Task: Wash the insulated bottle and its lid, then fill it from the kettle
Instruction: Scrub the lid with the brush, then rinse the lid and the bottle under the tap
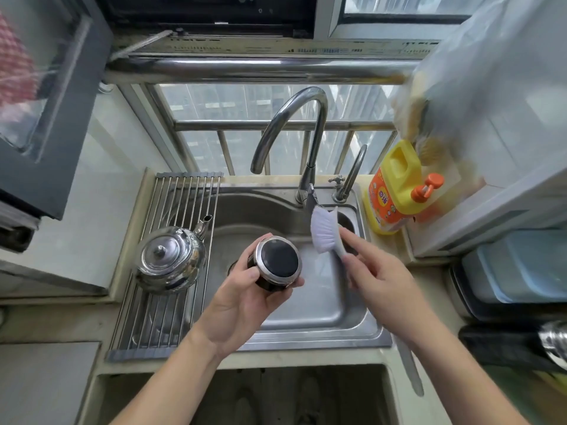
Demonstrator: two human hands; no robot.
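My left hand [242,299] grips the insulated bottle [276,263] over the steel sink [322,314]; I see its black lid with a silver ring from above, and the dark body is mostly hidden by my fingers. My right hand [380,280] holds a white long-handled brush [325,230], bristles up and just right of the bottle, not touching it. The handle's tail shows below my wrist. A shiny steel kettle [168,262] stands on the drying rack [159,320] left of the sink, lid on.
The curved tap [288,124] arches over the sink with no water running. A yellow dish soap bottle [395,188] with an orange pump stands at the right rear corner. Plastic containers [518,268] sit on the right counter. A window railing runs behind.
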